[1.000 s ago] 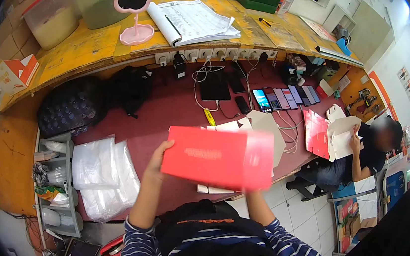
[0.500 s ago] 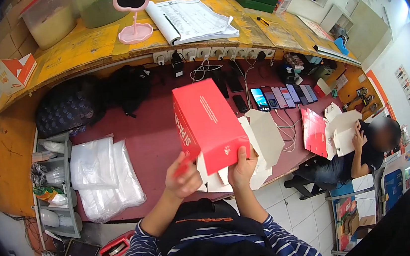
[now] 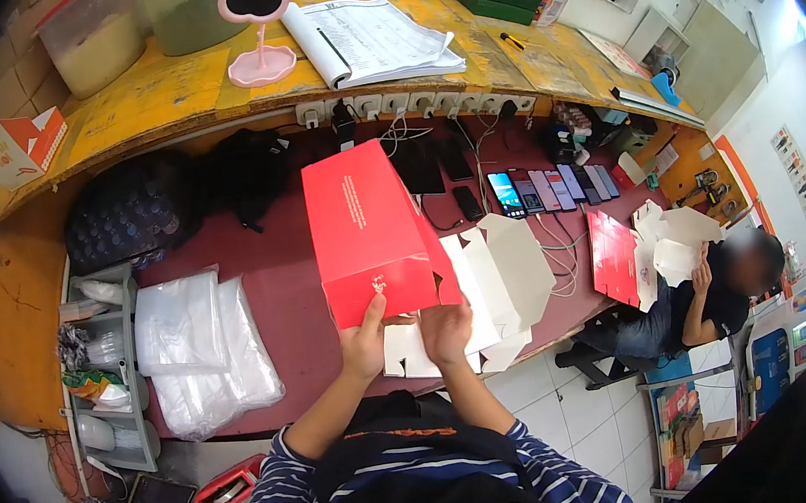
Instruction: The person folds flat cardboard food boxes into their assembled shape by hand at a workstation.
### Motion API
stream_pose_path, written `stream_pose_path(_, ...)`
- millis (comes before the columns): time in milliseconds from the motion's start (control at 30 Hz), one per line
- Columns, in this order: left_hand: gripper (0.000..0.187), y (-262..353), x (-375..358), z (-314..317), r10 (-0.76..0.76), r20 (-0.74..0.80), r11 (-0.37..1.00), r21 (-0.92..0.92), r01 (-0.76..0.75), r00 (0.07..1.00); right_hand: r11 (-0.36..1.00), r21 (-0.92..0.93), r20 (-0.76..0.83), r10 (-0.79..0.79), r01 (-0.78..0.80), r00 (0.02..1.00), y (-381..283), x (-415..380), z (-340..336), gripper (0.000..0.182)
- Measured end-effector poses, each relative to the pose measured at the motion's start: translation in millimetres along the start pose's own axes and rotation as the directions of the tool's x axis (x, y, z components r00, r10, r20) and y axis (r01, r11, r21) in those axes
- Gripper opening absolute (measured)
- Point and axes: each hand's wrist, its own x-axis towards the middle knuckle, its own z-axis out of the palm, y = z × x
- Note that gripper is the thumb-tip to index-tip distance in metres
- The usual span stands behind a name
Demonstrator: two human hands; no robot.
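Note:
A red cardboard box [image 3: 367, 236] is held up over the maroon tabletop, folded into shape, with small white print on its top. My left hand [image 3: 365, 339] grips its near end, thumb on the red face and fingers underneath. At the lower right edge, by a loose side flap, my right hand [image 3: 448, 333] has its fingers curled against the box; the fingertips are partly hidden. Just beneath and to the right lie unfolded cartons [image 3: 519, 264], pale inner side up.
Clear plastic bags [image 3: 207, 351] lie at left beside a grey rack [image 3: 135, 368]. Several phones [image 3: 554, 188] with cables stand at the back right. Another person [image 3: 698, 304] handles an opened carton [image 3: 673, 248] at right. A yellow shelf [image 3: 209, 85] overhangs the table's back.
The box has turned and shifted left, so its lettered side no longer shows. My left hand has moved onto its near end; my right hand has slid from that end to the right edge.

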Motion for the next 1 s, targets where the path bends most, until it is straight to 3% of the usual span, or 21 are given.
stream_pose_path(33, 0.017, 1.2, 0.9, -4.4, 0.002, -0.005, 1.0, 0.002, -0.002, 1.0, 1.0, 0.017, -0.049, -0.011, 0.012, 0.999, -10.4, 5.0, 11.1, 0.05)
stream_pose_path(100, 0.016, 2.5, 1.9, -18.6, 0.184, 0.022, 0.866, 0.469, -0.173, 0.983, 0.992, -0.064, -0.135, 0.097, -0.106, 0.986, -23.8, 10.9, 10.7, 0.053)
stream_pose_path(167, 0.015, 7.0, 4.2, -33.7, 0.157, 0.093, 0.83, 0.527, -0.183, 0.983, 0.991, -0.02, -0.106, 0.13, -0.132, 0.986, -37.1, 18.0, 1.6, 0.043)
stream_pose_path(233, 0.014, 7.6, 6.8, -40.0, 0.129, 0.163, 0.789, 0.581, -0.201, 0.978, 0.934, -0.089, -0.102, 0.338, -0.347, 0.936, -52.8, 26.3, -1.6, 0.031)
stream_pose_path(267, 0.014, 7.9, 7.8, -41.7, 0.155, 0.165, 0.771, 0.596, -0.224, 0.974, 0.876, 0.191, -0.157, 0.472, -0.442, 0.867, -64.0, 29.0, 2.9, 0.024)
stream_pose_path(300, 0.014, 8.0, 9.3, -43.7, 0.184, 0.166, 0.753, 0.61, -0.247, 0.969, 0.793, 0.345, 0.021, 0.528, -0.502, 0.849, -70.4, 32.6, -3.5, 0.023)
stream_pose_path(400, 0.017, 6.9, 18.6, -53.3, 0.227, 0.157, 0.786, 0.553, -0.276, 0.961, 0.734, 0.39, 0.056, 0.583, -0.555, 0.81, -78.5, 32.3, 10.5, 0.025)
stream_pose_path(433, 0.017, 2.4, 19.1, -54.7, 0.227, 0.154, 0.787, 0.553, -0.274, 0.962, 0.902, 0.125, -0.12, 0.428, -0.414, 0.896, -71.7, 28.9, 18.6, 0.029)
stream_pose_path(467, 0.021, -4.2, 19.6, -54.2, 0.247, 0.189, 0.764, 0.566, -0.311, 0.95, 0.951, -0.177, -0.234, 0.212, -0.256, 0.949, -63.0, 25.0, 25.2, 0.032)
stream_pose_path(500, 0.025, -10.1, 19.2, -51.9, 0.264, 0.226, 0.74, 0.576, -0.347, 0.938, 0.864, -0.478, -0.326, -0.007, -0.159, 0.945, -47.8, 22.0, 24.3, 0.033)
stream_pose_path(567, 0.034, -20.2, 14.9, -37.6, 0.261, 0.224, 0.753, 0.562, -0.343, 0.939, 0.749, -0.66, -0.305, -0.202, -0.054, 0.931, -33.0, 13.3, 37.3, 0.021)
stream_pose_path(600, 0.035, -22.7, 11.8, -25.6, 0.291, 0.204, 0.803, 0.479, -0.354, 0.935, 0.745, -0.667, -0.305, -0.251, -0.018, 0.919, -22.9, 8.6, 40.9, 0.016)
stream_pose_path(633, 0.037, -25.2, 8.9, -18.5, 0.316, 0.182, 0.846, 0.391, -0.363, 0.931, 0.785, -0.618, -0.372, -0.256, -0.033, 0.892, -16.3, 3.1, 49.3, 0.012)
stream_pose_path(700, 0.039, -32.2, 8.3, -20.6, 0.299, 0.212, 0.839, 0.407, -0.362, 0.931, 0.982, -0.166, -0.45, 0.005, -0.089, 0.893, -6.1, 9.3, 51.7, 0.009)
stream_pose_path(733, 0.037, -34.9, 8.9, -25.8, 0.237, 0.199, 0.846, 0.44, -0.302, 0.951, 0.985, -0.045, -0.378, 0.135, -0.164, 0.916, -10.3, 8.6, 50.0, 0.008)
stream_pose_path(800, 0.037, -29.7, 10.3, -27.3, 0.173, 0.185, 0.846, 0.475, -0.242, 0.967, 0.98, 0.054, -0.362, 0.196, -0.189, 0.911, -14.2, 12.8, 40.0, 0.01)
stream_pose_path(833, 0.033, -25.1, 11.6, -25.7, 0.028, 0.093, 0.989, 0.141, -0.041, 0.995, 0.965, 0.149, -0.335, 0.256, -0.218, 0.907, -14.7, 15.5, 33.3, 0.012)
stream_pose_path(867, 0.035, -21.0, 12.9, -24.8, -0.142, 0.06, 0.962, -0.225, 0.152, 0.988, 0.967, 0.154, -0.337, 0.242, -0.201, 0.91, -15.3, 17.5, 30.1, 0.018)
stream_pose_path(900, 0.035, -18.7, 14.2, -31.3, -0.14, 0.061, 0.963, -0.225, 0.151, 0.988, 0.968, 0.154, -0.335, 0.242, -0.2, 0.911, -14.8, 18.4, 30.0, 0.018)
stream_pose_path(967, 0.049, -15.8, 14.8, -46.9, -0.328, 0.116, 0.731, -0.597, 0.329, 0.938, 0.986, -0.115, -0.479, 0.054, -0.123, 0.876, -13.5, 19.2, 35.4, 0.023)
stream_pose_path(1000, 0.038, -16.0, 14.0, -46.8, -0.376, 0.026, 0.788, -0.516, 0.335, 0.926, 0.974, -0.212, -0.46, -0.028, -0.079, 0.888, -8.1, 18.1, 31.8, 0.027)
